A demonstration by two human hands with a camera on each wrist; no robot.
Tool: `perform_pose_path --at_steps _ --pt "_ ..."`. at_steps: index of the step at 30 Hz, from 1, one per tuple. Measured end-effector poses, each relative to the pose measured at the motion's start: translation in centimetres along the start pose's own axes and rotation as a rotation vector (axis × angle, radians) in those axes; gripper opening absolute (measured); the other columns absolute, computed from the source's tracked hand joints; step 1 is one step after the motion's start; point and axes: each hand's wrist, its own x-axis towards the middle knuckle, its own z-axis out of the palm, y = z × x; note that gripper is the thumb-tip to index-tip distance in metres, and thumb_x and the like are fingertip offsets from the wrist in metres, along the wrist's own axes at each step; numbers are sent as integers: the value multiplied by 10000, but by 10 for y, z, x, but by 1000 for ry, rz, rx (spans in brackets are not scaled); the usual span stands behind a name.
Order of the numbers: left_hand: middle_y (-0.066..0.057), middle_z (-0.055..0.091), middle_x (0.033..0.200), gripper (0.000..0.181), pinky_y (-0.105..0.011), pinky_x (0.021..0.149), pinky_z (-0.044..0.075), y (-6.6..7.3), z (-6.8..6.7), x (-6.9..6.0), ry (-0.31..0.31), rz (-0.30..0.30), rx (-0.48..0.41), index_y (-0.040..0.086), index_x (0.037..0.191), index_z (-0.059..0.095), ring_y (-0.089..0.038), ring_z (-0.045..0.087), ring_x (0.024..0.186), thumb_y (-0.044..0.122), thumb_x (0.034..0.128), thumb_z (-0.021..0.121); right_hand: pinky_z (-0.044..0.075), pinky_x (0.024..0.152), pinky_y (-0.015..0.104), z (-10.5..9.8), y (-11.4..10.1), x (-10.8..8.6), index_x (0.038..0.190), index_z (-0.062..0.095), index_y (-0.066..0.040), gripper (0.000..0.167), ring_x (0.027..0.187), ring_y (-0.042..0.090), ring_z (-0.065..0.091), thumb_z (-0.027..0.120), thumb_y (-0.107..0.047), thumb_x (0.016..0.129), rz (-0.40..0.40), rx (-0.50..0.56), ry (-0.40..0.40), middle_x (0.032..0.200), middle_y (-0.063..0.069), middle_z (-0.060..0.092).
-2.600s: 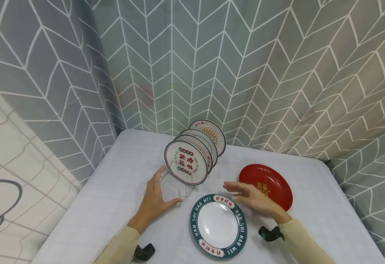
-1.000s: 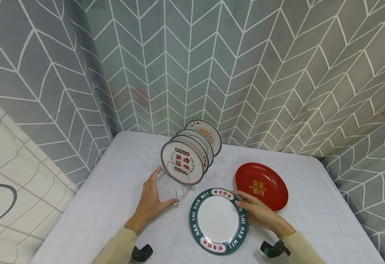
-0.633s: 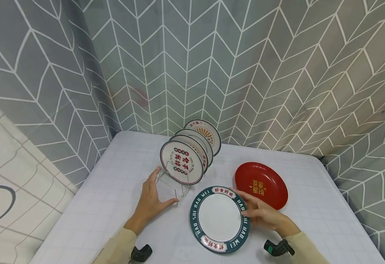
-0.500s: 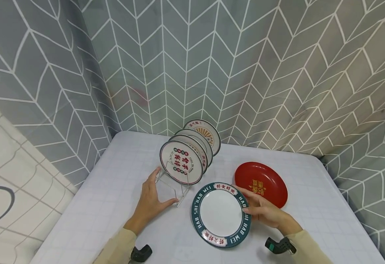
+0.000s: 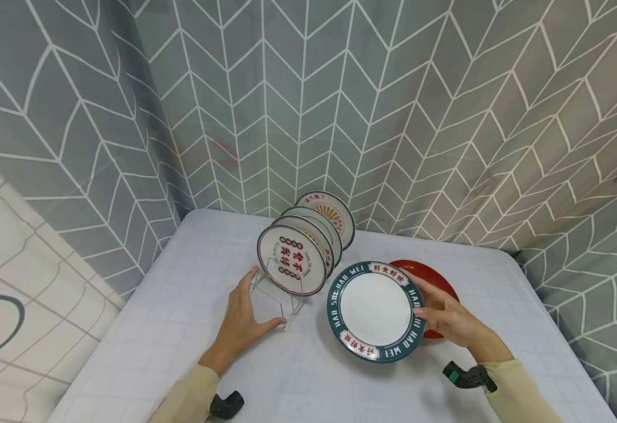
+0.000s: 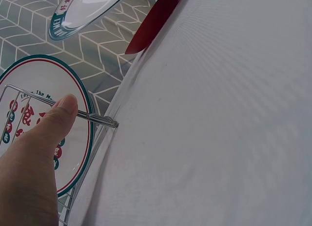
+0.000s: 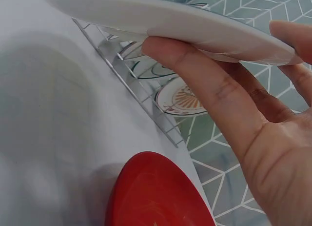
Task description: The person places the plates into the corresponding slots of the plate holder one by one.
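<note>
Plate (image 5: 376, 310) with the green rim is up off the counter (image 5: 298, 388), right hand (image 5: 453, 320) clamped on its edge, thumb (image 5: 428, 314) over, fingers (image 7: 209, 79) under. I'd keep that pinch snug and level. Left hand (image 5: 242, 326) grips the wire rack (image 6: 100, 119), worth holding firm. Red dish (image 5: 438, 279) sits behind, standing plates (image 5: 291, 259) farther back.

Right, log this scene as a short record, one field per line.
Held item: green-rimmed plate, raised above the tabletop
Held by: right hand, fingers beneath, thumb on the rim
Other hand: left hand, holding the near end of the wire rack
Rack contents: at least four plates, standing on edge
Also present: red plate, on the tabletop, partly hidden
</note>
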Motion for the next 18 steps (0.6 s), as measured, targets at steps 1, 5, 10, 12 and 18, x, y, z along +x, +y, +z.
perform_pose_path --at_steps 1,5,10,12,18 --pt "-144 346 1550 1308 -442 1096 365 0 0 0 -1 -2 0 21 1528 196 -311 385 1354 465 543 934 567 907 314 -1 -1 0 1570 225 -247 681 1172 106 578 383 72 989 -3 -1 2 1447 -144 438" --pt "-145 345 1550 1307 -445 1092 370 0 0 0 -4 -6 1 22 1528 196 -312 387 1350 465 544 934 557 927 319 -3 -1 -1 1571 217 -224 679 1213 102 555 377 84 987 -11 9 -4 1471 -154 416" --pt "-143 345 1549 1305 -450 1086 371 0 0 0 -5 -13 0 24 1526 198 -311 386 1347 463 543 936 558 923 328 -2 -2 -4 1571 221 -233 681 1214 101 556 381 82 988 -9 10 -1 1469 -162 417" --pt "-141 342 1552 1309 -453 1084 371 0 0 0 -6 -16 -1 26 1527 197 -309 385 1347 462 541 938 558 921 324 -2 -3 -5 1570 224 -244 681 1205 101 562 377 79 991 -8 12 0 1460 -162 427" --pt "-137 341 1555 1304 -468 1088 370 0 0 0 -10 -24 -8 34 1529 195 -309 382 1357 454 546 941 559 914 319 -1 -3 -8 1565 242 -277 676 1180 111 580 384 64 998 0 17 12 1440 -164 447"
